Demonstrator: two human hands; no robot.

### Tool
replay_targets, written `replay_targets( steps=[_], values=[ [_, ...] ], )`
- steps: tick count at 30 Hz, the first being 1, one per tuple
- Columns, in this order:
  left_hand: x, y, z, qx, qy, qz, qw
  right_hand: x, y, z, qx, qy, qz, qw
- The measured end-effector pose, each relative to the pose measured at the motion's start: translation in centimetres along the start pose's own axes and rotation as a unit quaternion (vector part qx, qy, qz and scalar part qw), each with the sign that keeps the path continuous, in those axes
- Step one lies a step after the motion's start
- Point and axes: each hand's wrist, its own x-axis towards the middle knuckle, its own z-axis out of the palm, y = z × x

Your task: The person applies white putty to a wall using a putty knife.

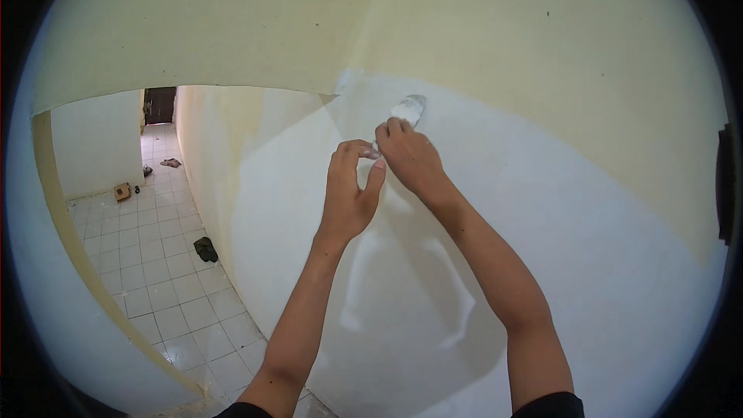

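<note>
A putty knife, its blade loaded with white putty, is held up against the wall. My right hand is closed around its handle, most of which the fingers hide. Just below and to the left, my left hand curls its thumb and fingertips together at the lower end of the handle. A whitish bit shows at those fingertips, where the handle's end and smeared putty are hard to tell apart. White coating covers the wall under my hands, with pale yellow paint above it.
A wall edge juts out left of my hands. Beyond the opening lies a white tiled floor with a dark crumpled cloth, a small brown box and a dark doorway. A dark object sits at the far right.
</note>
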Motion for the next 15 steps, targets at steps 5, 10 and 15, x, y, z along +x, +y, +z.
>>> replay_targets(
  steps=[5,10,15],
  values=[
    [-1.8,-0.5,0.9,-0.061,-0.008,-0.086,0.994,-2.9,-1.4,1.3,0.061,-0.025,-0.029,0.997],
    [-2.6,-1.1,-0.4,-0.164,0.066,-0.139,0.974,-1.1,-1.6,-2.4,0.078,0.043,0.006,0.996],
    [-2.2,0.6,-0.3,-0.201,0.065,-0.149,0.966,-2.9,0.5,-0.6,-0.054,0.019,-0.011,0.998]
  ],
)
